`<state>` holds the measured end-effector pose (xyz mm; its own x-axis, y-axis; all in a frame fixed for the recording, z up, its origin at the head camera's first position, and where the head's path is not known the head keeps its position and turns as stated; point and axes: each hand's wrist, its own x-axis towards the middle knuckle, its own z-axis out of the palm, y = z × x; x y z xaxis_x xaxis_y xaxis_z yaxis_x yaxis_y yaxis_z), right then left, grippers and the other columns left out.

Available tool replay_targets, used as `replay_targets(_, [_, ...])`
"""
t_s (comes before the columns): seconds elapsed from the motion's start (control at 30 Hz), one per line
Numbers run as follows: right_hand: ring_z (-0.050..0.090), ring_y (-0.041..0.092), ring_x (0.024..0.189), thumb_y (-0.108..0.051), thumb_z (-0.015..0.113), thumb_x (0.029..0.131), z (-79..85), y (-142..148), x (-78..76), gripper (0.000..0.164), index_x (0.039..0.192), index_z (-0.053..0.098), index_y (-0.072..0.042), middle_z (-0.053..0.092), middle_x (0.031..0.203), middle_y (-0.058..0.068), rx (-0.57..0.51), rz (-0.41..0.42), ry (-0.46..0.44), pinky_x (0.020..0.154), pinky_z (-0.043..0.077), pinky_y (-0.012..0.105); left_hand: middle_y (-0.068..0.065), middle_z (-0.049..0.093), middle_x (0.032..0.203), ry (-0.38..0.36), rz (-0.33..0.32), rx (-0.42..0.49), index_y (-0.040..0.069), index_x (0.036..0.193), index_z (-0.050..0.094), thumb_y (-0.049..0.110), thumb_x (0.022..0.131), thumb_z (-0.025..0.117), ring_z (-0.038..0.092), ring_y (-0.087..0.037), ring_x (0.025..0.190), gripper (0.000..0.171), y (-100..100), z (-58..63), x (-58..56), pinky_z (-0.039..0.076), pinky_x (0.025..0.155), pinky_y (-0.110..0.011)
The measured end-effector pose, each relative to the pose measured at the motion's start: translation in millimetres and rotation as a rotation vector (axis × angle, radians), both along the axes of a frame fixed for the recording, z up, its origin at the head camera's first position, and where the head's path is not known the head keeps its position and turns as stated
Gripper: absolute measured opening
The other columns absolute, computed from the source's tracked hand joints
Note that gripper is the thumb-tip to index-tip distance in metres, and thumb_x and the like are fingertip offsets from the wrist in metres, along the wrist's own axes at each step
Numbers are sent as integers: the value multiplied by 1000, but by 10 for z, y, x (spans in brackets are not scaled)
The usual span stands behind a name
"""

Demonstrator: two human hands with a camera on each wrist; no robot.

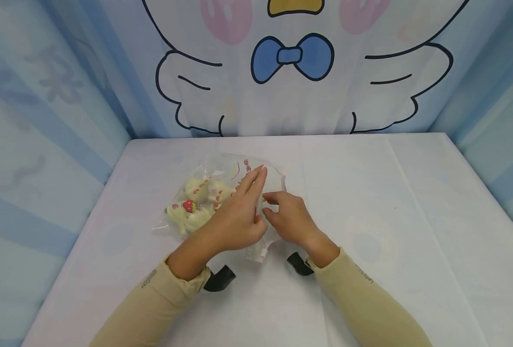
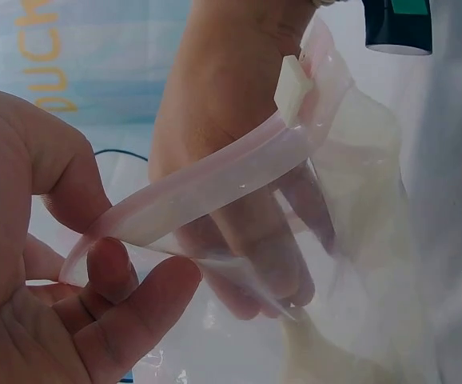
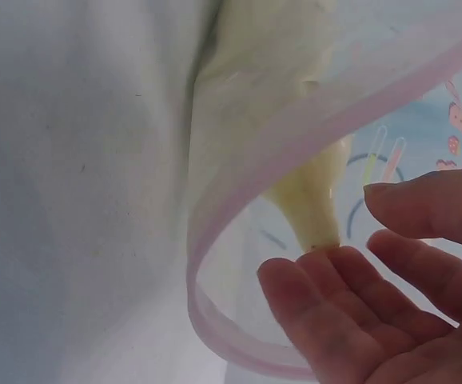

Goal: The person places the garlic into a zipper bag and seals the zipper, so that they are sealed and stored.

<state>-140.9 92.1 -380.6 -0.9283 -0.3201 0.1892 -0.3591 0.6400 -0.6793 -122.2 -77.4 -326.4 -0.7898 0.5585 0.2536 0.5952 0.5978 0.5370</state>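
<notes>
A clear slider zip bag point(image 1: 278, 178) with a pink rim lies on the table, holding several pale yellow figures point(image 1: 196, 190) with red markings. My left hand point(image 1: 239, 217) lies over the bag; in the left wrist view its thumb and fingers point(image 2: 111, 268) pinch the pink rim. The white slider point(image 2: 293, 88) sits at the rim's other end. My right hand point(image 1: 291, 217) reaches in at the open mouth, its fingers seen through the plastic. In the right wrist view its fingertips point(image 3: 319, 260) are at the narrow tip of one yellow figure point(image 3: 319, 200), thumb apart.
The white-covered table point(image 1: 369, 289) extends around the bag. Behind it hangs a curtain point(image 1: 291, 106) with a cartoon figure and a blue bow tie; blue patterned curtains point(image 1: 35, 168) stand at both sides. Black wrist-worn pieces point(image 1: 220, 278) stick out below both sleeves.
</notes>
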Motion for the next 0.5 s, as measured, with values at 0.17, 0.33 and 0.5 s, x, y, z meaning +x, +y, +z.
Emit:
replay_targets(0.17, [65, 30, 112, -9, 63, 94, 23, -18, -1, 39, 129, 61, 7, 65, 125, 19, -49, 5, -140, 91, 54, 40, -20, 20, 162, 6, -3, -4, -8, 155, 21, -1, 77, 54, 56, -18, 84, 84, 6, -11, -1, 43, 61, -30])
replay_targets(0.33, [67, 31, 106, -8, 64, 93, 12, -43, 13, 41, 130, 61, 7, 65, 125, 20, -46, 10, -194, 93, 53, 42, -18, 20, 162, -5, 3, -12, -7, 156, 21, -1, 78, 56, 58, -21, 108, 85, 13, -13, 4, 43, 59, -29])
replay_targets(0.5, [67, 31, 104, -10, 66, 91, -22, -66, 13, 34, 123, 67, 2, 65, 126, 19, -34, 43, -187, 93, 53, 45, -15, 19, 163, -33, 15, -19, -4, 157, 20, 0, 78, 56, 56, -18, 80, 86, 20, -10, 12, 40, 52, -27])
